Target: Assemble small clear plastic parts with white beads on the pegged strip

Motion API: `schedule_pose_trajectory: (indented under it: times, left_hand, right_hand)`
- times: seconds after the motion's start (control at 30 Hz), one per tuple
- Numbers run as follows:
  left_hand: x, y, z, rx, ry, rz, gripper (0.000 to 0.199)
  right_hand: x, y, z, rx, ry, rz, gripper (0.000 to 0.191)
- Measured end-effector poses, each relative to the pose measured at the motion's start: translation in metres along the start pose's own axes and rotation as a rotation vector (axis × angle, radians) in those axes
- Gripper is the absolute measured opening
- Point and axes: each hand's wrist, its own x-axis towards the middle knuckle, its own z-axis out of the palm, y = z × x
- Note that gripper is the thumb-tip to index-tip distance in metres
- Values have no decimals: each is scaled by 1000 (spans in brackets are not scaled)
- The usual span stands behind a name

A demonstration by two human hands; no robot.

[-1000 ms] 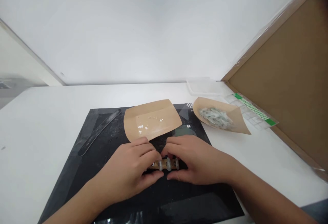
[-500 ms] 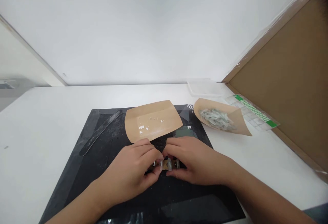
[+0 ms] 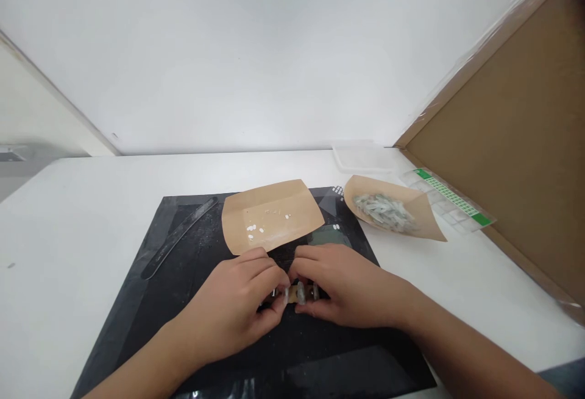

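Note:
A small tan strip (image 3: pixel 293 293) lies low on the black mat, bearing several translucent, nail-shaped pieces (image 3: pixel 301 293). My left hand (image 3: pixel 249 292) has its thumb and fingers pinched on a clear piece at the strip's left part. Around the right part of the strip curls my right hand (image 3: pixel 336 283), its fingertips close to the left ones and its thumb at the strip's near edge. What the right fingertips grip is too small to make out. Both hands partly hide the strip.
On the black mat (image 3: pixel 183 301) are a black file (image 3: pixel 180 237) and a brown paper tray (image 3: pixel 292 195) with white bits. Rightward stand a paper tray (image 3: pixel 427 213) of clear pieces (image 3: pixel 386 211), a green-and-clear case (image 3: pixel 450 198) and a cardboard wall (image 3: pixel 512 119). A clear lid (image 3: pixel 363 158) lies behind.
The whole view has shifted very slightly. Both hands keep their places at the strip.

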Motion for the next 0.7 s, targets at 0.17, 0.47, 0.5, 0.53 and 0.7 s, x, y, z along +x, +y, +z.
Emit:
schedule_pose_trajectory:
  times: [0.17,0.47,0.5,0.53,0.7]
  left_hand:
    - [-1,0,-1,33,-12,6,5]
    - [1,2,-3,-17,-1,-8,8]
    - [1,2,-4,-24,1,-10,9]
    - [1,2,-4,-34,6,-11,9]
    - [1,4,-6,-97,66,-28,10]
  right_hand:
    - [1,0,1,-1,-5,1,24]
    - [1,-1,0,3,4,-3,24]
    - [1,0,0,0,3,-4,24]
    - [1,0,0,-5,1,-6,25]
    - [-1,2,2,-10,18,-48,34]
